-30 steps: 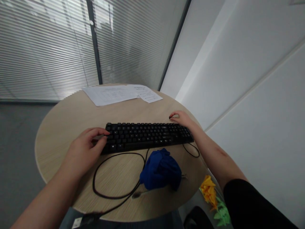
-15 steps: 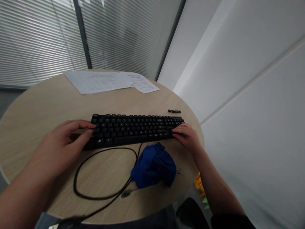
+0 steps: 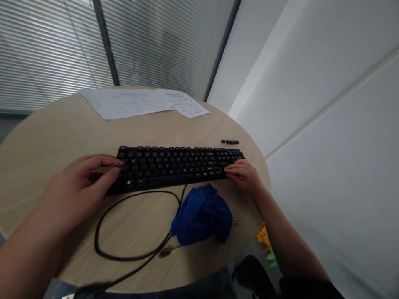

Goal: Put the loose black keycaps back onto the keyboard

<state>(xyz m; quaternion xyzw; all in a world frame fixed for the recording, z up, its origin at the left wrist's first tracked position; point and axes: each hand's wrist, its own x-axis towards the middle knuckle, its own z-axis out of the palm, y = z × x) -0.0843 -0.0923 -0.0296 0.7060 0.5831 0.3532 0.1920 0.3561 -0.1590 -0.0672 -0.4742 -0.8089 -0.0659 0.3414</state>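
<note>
A black computer keyboard (image 3: 174,166) lies across the round wooden table, its front edge toward me. At its left end is my left hand (image 3: 79,189), the thumb and fingers closed on the edge and outer keys. My right hand (image 3: 245,176) grips the right end, with its fingers pressed together over the number-pad side. Just in front of the keyboard sits a crumpled blue cloth (image 3: 202,215). A black cable (image 3: 96,232) loops on the table to the left of the cloth and passes beside it.
Several small loose black keycaps (image 3: 230,142) lie in a row behind the keyboard's right end. Printed paper sheets (image 3: 134,104) rest at the far side of the table (image 3: 62,128). A white wall (image 3: 327,104) stands close on the right, with orange flowers (image 3: 263,236) low down.
The view has shifted slightly. Both hands stay at the keyboard's two ends, and the keyboard, cloth and cable keep their places on the table.
</note>
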